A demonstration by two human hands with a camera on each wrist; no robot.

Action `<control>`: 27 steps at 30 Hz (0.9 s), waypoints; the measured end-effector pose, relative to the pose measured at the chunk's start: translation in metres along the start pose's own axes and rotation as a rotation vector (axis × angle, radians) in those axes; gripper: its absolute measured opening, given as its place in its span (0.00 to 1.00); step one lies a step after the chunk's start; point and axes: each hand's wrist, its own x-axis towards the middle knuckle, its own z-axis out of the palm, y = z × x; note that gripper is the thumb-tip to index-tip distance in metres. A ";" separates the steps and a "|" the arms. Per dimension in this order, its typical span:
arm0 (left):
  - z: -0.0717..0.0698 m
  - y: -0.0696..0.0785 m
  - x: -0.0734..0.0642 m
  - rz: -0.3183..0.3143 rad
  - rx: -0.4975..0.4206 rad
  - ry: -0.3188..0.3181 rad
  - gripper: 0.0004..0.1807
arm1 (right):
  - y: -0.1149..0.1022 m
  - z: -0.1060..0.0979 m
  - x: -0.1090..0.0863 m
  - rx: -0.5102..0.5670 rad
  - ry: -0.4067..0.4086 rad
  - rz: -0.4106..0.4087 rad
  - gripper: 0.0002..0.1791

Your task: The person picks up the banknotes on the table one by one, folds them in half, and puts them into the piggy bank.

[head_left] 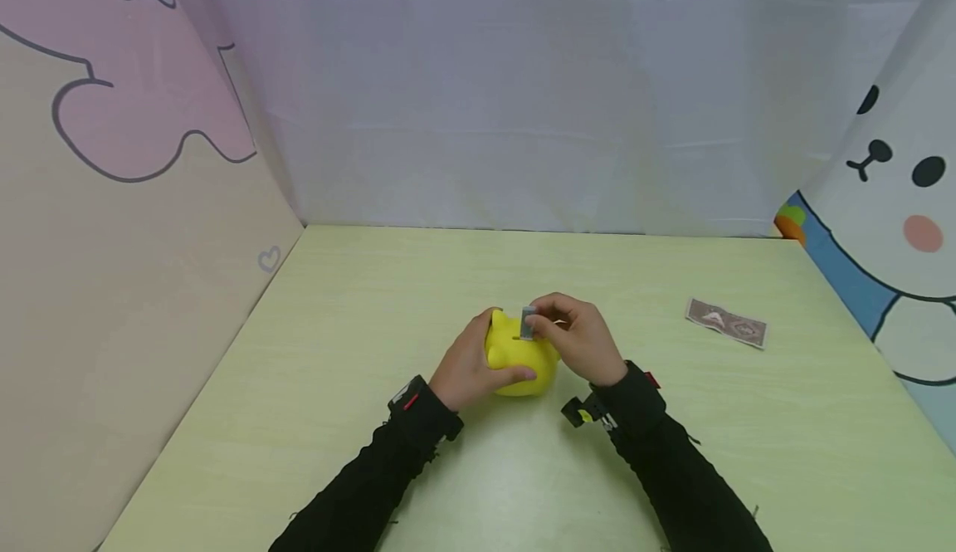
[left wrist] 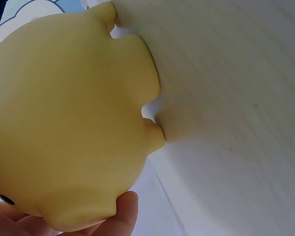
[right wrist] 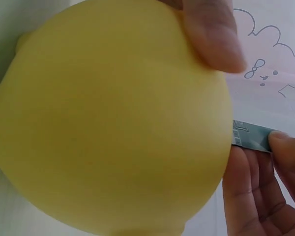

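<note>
A round yellow plastic piggy bank (head_left: 520,359) sits near the middle of the pale green bench (head_left: 373,303), a little toward the near edge. The left hand (head_left: 465,367) cups its side at nine o'clock, fingers curled around the smooth body and the thumb lying across the near face; the left wrist view shows a fingertip tucked under the yellow shell (left wrist: 69,123) while the bank's stubby feet rest on the bench. The right hand (head_left: 578,334) comes in from three o'clock and pinches a small folded grey-green banknote (head_left: 528,322) between thumb and fingers, holding it upright right over the top of the bank. In the right wrist view the folded note (right wrist: 250,136) juts out from behind the bank's curve, with the right thumb pad on its end. By my reading, the step in hand is feeding the note into the slot on top; whether its edge has entered cannot be told. The next move likely calls for keeping the note square to the slot and pressing it down while the left hand steadies the bank. A second brownish banknote (head_left: 726,322) lies flat on the bench at about two o'clock, well apart from both hands.
</note>
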 end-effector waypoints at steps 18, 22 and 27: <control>0.000 -0.001 0.000 0.001 0.002 0.005 0.36 | 0.000 0.002 -0.001 -0.089 -0.013 -0.091 0.04; 0.000 -0.001 0.000 0.001 -0.002 0.001 0.35 | 0.002 0.001 -0.002 -0.132 -0.017 -0.132 0.04; 0.001 -0.001 0.000 -0.008 0.009 0.002 0.35 | 0.005 0.000 -0.003 -0.132 -0.022 -0.142 0.04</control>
